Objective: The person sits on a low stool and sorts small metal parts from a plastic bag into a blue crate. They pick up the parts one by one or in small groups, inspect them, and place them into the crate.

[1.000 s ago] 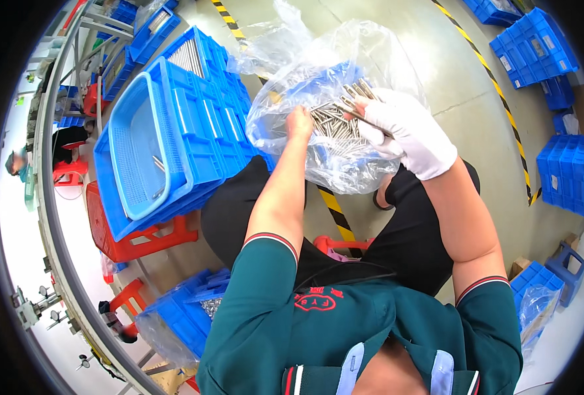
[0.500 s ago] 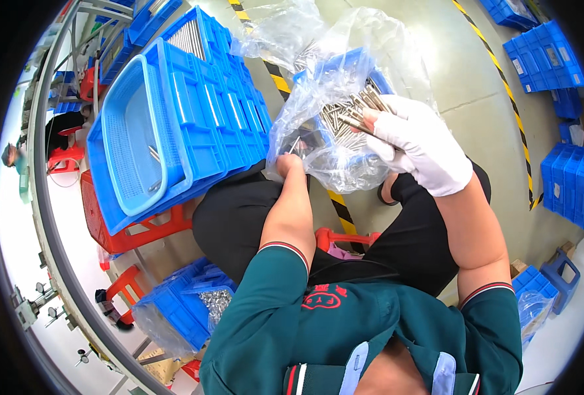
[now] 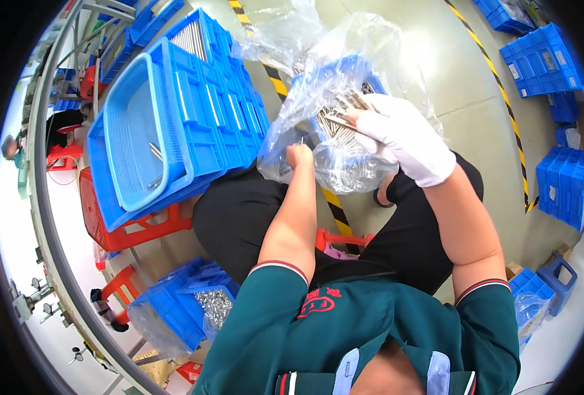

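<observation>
My right hand [image 3: 407,138], in a white glove, is closed around a bunch of slim metal pins [image 3: 352,102], held over a blue bin [image 3: 334,68] lined with a clear plastic bag [image 3: 354,172]. More loose metal pins [image 3: 334,128] lie in the bag just under that hand. My bare left hand [image 3: 298,155] is closed at the bag's left side, left of the pins. A thin shiny tip shows above its fingers, seemingly one metal pin; most of it is hidden.
At left, a light blue basket [image 3: 126,191] with a few rods in it rests on stacked blue crates [image 3: 206,125], beside a red stool [image 3: 97,217]. Blue crates [image 3: 565,187] stand at the right. Behind my left elbow is a bin of small metal parts [image 3: 214,306].
My left hand has moved slightly right and up, and less of the thin pin shows. My right hand has shifted a little left with its bunch of pins.
</observation>
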The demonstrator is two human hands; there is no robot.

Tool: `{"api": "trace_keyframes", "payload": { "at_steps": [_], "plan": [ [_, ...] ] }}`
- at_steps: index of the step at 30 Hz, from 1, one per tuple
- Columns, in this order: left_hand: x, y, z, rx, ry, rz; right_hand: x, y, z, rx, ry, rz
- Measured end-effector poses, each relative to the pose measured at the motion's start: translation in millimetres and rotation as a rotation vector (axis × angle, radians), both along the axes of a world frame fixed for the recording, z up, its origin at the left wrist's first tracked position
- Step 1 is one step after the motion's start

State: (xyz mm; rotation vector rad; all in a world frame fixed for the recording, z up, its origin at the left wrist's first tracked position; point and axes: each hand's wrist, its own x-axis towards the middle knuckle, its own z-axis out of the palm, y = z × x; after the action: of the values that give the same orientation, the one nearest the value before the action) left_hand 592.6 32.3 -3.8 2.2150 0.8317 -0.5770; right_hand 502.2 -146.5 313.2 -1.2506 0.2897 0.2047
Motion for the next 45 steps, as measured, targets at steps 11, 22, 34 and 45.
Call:
{"api": "trace_keyframes", "payload": {
  "at_steps": [11, 22, 34, 45],
  "plan": [
    [14, -18, 184, -1.400, 0.205, 0.090, -5, -5, -12, 0.225, -0.044, 0.012],
    [-19, -22, 191, -1.640, 0.427, 0.223, 13, 18, -20, 0.508, -0.134, -0.297],
    [-24, -64, 241, -1.906, 0.207, 0.496, 18, 67, -27, -0.051, -0.387, -0.550],
    [-48, -60, 233, -1.813, 0.185, 0.500, 19, 58, -38, 0.242, -0.308, -0.466]
  ]
}}
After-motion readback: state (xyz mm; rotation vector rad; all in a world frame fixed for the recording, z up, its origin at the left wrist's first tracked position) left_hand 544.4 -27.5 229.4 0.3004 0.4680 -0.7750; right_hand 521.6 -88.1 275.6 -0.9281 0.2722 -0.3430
